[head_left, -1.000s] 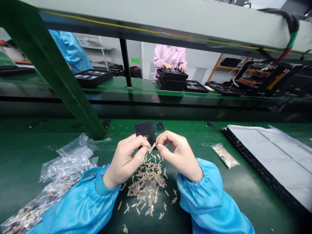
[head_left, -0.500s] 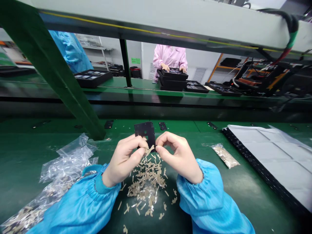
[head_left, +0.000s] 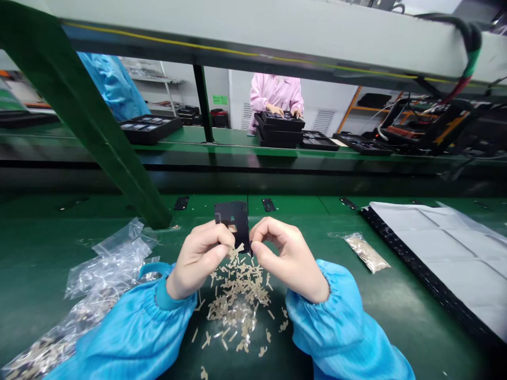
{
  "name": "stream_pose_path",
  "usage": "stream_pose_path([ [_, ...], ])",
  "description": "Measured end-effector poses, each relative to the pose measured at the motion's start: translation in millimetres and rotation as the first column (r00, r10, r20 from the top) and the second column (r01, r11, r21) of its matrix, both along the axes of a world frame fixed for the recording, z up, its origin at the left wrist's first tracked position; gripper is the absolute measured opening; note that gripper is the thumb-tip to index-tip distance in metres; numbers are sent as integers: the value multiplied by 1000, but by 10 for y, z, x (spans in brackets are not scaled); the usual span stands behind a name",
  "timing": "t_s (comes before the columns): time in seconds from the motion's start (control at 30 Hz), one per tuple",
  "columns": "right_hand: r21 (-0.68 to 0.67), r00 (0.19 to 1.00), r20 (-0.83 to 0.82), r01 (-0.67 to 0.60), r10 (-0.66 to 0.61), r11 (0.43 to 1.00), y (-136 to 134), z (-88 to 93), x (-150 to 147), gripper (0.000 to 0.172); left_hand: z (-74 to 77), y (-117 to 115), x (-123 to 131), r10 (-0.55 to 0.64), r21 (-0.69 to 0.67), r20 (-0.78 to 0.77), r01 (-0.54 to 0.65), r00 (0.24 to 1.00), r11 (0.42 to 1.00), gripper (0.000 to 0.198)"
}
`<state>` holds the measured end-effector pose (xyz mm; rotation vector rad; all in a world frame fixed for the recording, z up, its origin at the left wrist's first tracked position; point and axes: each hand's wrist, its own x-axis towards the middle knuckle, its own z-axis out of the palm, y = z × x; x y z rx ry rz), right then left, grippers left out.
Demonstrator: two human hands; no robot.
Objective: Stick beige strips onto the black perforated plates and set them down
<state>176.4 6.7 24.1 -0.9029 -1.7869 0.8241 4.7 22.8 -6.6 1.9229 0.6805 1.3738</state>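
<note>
Held upright above the bench is a thin black plate with cut-outs. My left hand pinches its left side between thumb and forefinger, and a tan strip shows by those fingertips. At the plate's lower right edge, the thumb and forefinger of my right hand are closed; a dark bit shows at their tips, and I cannot make out whether it is separate from the plate. Below both hands lies a loose heap of small tan pieces, with several scattered around it.
Crumpled clear plastic bags lie at left, a small bag of tan pieces at right. White sheets rest on a black tray farther right. A green post slants down at left. Beyond the conveyor, a person in pink handles black trays.
The black plate has shifted slightly left and down and turned a little. The black parts on the far green strip have slid right. Both hands keep their pinch.
</note>
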Motion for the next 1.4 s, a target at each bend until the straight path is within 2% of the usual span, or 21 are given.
stream_pose_path([
  [0.17, -5, 999, -34, -35, 35, 999, -41, 14, -20, 12, -40, 37, -11, -83, -42, 97, 87, 992, 995, 31],
  [0.53, -111, 983, -93, -170, 160, 979, -54, 43, -22, 14, -86, 45, -15, -151, -154, 176, 179, 973, 972, 37],
  [0.67, -165, 980, -93, -191, 177, 968, -19, 11, -25, 18, -34, 5, 38, -231, -135, 305, 282, 924, 950, 30],
  [0.73, -187, 963, -172, -238, 207, 953, -2, -14, -31, 17, 15, -18, 68, -248, -152, 337, 312, 908, 938, 29],
  [0.87, -156, 914, -277, -347, 296, 925, 6, -71, -42, 20, 119, -62, 122, -186, -246, 339, 278, 922, 929, 29],
  [0.97, -136, 911, -281, -348, 301, 927, 3, -120, -53, 26, 167, -96, 149, -118, -332, 326, 231, 938, 915, 27],
  [1.07, -113, 908, -296, -342, 297, 933, 6, -163, -67, 29, 183, -126, 160, -96, -422, 347, 247, 933, 873, 25],
  [1.27, 104, 963, -185, -179, 196, 978, 6, -207, -97, 27, 216, -173, 189, -75, -540, 479, 361, 875, 760, 20],
  [1.4, 208, 984, -127, -99, 128, 973, 3, -222, -119, 21, 232, -197, 220, -48, -554, 531, 390, 846, 736, 19],
])
